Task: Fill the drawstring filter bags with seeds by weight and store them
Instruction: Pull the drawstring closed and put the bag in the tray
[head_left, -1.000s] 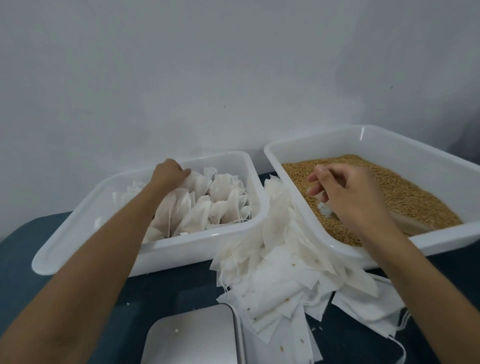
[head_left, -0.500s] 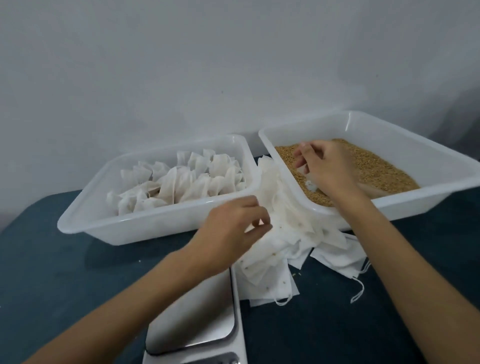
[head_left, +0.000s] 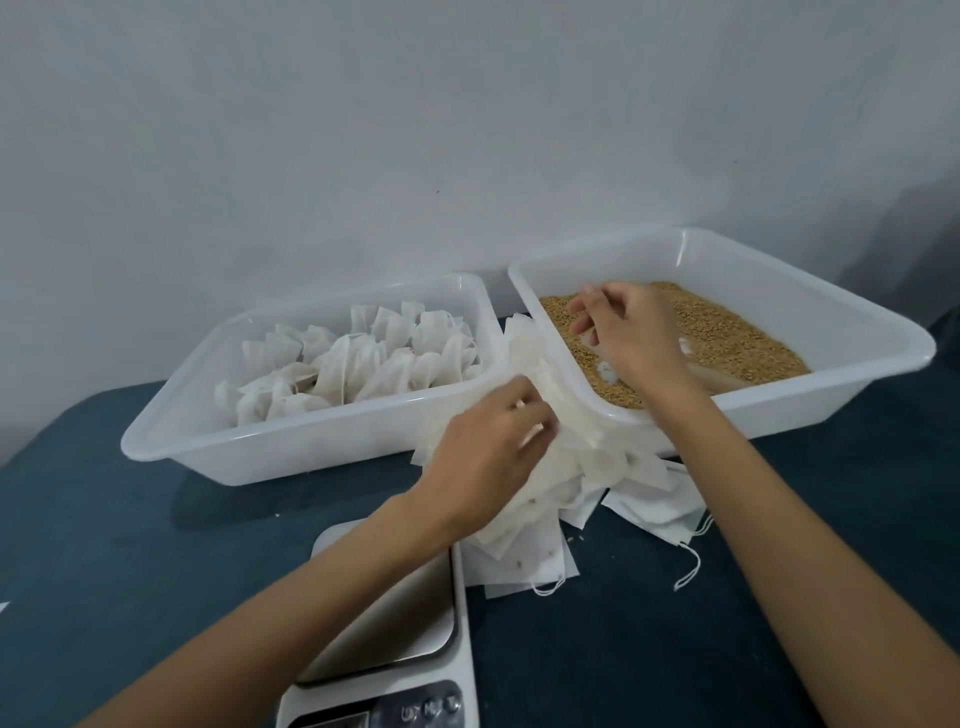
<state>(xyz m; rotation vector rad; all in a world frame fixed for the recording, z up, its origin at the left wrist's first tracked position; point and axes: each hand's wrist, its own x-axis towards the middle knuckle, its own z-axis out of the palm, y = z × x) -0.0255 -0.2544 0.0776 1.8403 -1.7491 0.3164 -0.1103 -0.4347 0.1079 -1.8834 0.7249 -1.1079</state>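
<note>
Empty filter bags (head_left: 550, 483) lie heaped between the two tubs, beside the scale (head_left: 384, 629), within easy reach. Left hand (head_left: 493, 447) pinches one off the heap. Right hand (head_left: 623, 338), fingers curled, hovers over the seeds (head_left: 727, 332); what it holds, I cannot tell. Filled bags (head_left: 363, 364) sit stored in the left tub (head_left: 291, 447).

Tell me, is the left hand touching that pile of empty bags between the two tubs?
Touching. The head view shows the left hand with its fingers curled into the pile of empty bags.
</note>
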